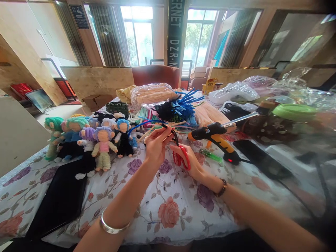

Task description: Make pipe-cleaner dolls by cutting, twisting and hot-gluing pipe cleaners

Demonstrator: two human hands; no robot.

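"ERNET" and "DZR-IN" — sideways on a dark vertical sign (174,33), wall plaque (78,16) — unreadable

scissors (187,160) partly hidden in right hand (195,165)

Passage: floral tablecloth (168,211), nearer side of left hand (156,144) and right hand (194,164). Obstacles: yarn dolls (102,147), left; glue gun (221,140), right.

Red-handled scissors (187,159) slant near a dark strand (164,126)
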